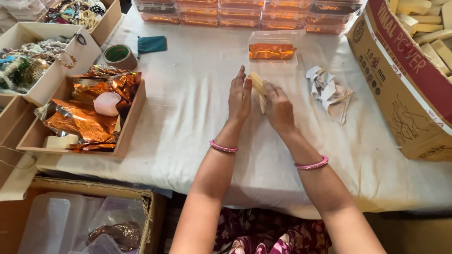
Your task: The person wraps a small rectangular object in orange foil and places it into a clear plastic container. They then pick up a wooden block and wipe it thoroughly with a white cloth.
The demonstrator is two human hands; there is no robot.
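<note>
Pale wooden block sits clasped in the right hand, the flat, open left hand seemingly pressing its side, mid-table.

My arms are bare, with no sleeves reaching the forearms. On each wrist I wear one thin pink bangle: one by my left hand, one by my right hand. My fingers carry no rings. Below, my clothing is a purple floral print.
</note>
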